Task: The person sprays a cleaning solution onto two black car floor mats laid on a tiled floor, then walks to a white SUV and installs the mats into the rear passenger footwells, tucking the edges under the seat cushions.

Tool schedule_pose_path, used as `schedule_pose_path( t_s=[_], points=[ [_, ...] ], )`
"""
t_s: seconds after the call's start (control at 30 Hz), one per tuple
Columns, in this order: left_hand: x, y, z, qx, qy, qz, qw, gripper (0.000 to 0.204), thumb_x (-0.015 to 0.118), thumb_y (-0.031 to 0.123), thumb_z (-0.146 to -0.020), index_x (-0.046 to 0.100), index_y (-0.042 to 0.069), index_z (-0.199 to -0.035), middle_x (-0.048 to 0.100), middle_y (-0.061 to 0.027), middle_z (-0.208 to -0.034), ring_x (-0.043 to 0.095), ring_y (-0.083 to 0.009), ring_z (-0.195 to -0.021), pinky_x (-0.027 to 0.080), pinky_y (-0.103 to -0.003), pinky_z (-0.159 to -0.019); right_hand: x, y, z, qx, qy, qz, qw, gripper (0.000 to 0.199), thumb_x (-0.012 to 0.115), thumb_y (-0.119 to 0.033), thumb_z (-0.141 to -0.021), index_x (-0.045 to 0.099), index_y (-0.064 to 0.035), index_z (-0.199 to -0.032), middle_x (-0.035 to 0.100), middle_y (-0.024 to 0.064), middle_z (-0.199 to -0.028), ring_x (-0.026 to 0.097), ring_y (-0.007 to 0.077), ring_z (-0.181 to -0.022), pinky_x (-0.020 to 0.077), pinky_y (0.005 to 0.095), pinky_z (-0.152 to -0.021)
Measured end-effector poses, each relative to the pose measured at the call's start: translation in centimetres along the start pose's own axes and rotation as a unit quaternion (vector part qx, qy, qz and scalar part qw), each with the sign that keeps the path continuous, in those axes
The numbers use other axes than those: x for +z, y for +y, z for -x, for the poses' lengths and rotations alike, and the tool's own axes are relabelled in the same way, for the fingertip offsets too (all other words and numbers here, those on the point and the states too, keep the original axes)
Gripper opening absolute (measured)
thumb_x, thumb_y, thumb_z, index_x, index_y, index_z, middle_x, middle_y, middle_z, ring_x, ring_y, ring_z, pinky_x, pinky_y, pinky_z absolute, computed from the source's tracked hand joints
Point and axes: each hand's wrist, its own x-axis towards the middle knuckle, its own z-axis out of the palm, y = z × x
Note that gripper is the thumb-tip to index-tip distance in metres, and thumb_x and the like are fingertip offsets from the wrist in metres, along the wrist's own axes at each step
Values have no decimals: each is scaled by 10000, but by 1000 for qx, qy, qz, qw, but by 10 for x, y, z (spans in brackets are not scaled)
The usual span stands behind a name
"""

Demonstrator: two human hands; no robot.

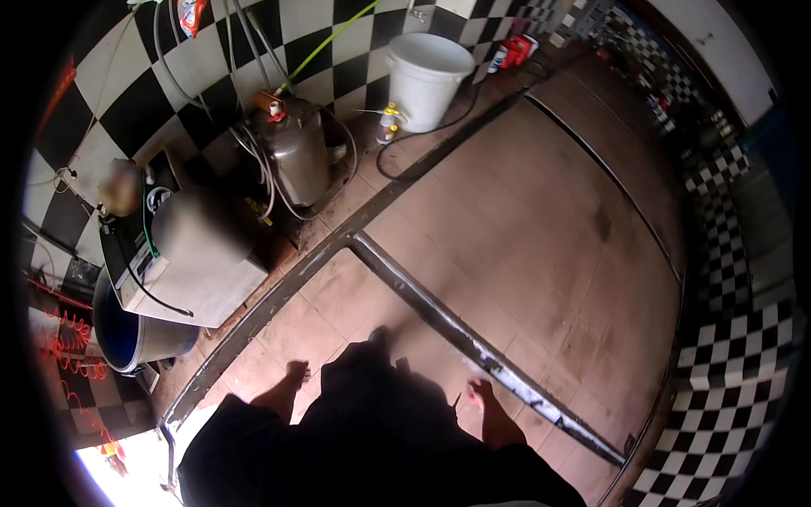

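Observation:
My left hand (297,373) hangs beside my dark clothing at the lower left, its fingers loosely bent and apart, with nothing visible in it. On the other side, my right hand (480,393) hangs low with its fingers a little apart; I see no object in it. The tip of a dark shoe (379,335) shows on the tiled floor ahead of me. Nearest to my right hand is a dark metal floor channel (439,319) that runs diagonally past it, wet and shiny at its near end. Neither hand touches anything around it.
Along the chequered wall stand a metal pressure tank (297,160) with hoses, a white bucket (427,80), a spray bottle (387,124) and a pale box-shaped unit (198,291). A dark blue-lined tub (118,325) stands at left. Another channel (325,249) runs along that side.

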Motion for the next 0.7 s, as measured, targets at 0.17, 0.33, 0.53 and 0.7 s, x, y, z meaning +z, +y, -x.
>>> schedule_pose_path(
  t_s=[0.17,0.33,0.53,0.7],
  points=[
    [128,232,-36,243,-27,3,970,165,547,202,-814,566,55,-743,526,-45,-601,488,-147,-469,388,-287,-394,-93,-28,28,160,129,-246,947,232,508,-153,-823,453,-77,-1035,545,139,-905,590,306,-696,511,457,-611],
    [225,410,-65,313,-16,-41,949,205,555,202,-817,587,12,-887,602,-73,-746,583,-161,-634,463,-276,-520,-153,-101,-91,214,115,-156,957,282,486,-150,-845,456,-33,-1100,541,179,-968,581,334,-769,513,484,-647],
    [240,406,-133,157,79,133,975,180,538,214,-825,583,42,-859,590,-60,-733,564,-148,-617,439,-271,-508,-170,-373,-319,53,28,1,998,132,482,-207,-877,499,-79,-903,565,61,-734,567,206,-577,518,389,-519],
    [322,407,-85,-55,120,130,983,159,544,214,-789,553,58,-812,562,-59,-697,537,-166,-564,423,-287,-475,-170,-706,-491,-141,-159,-56,976,156,491,-177,-878,582,-51,-888,571,64,-717,564,143,-612,458,252,-485]
  ],
)
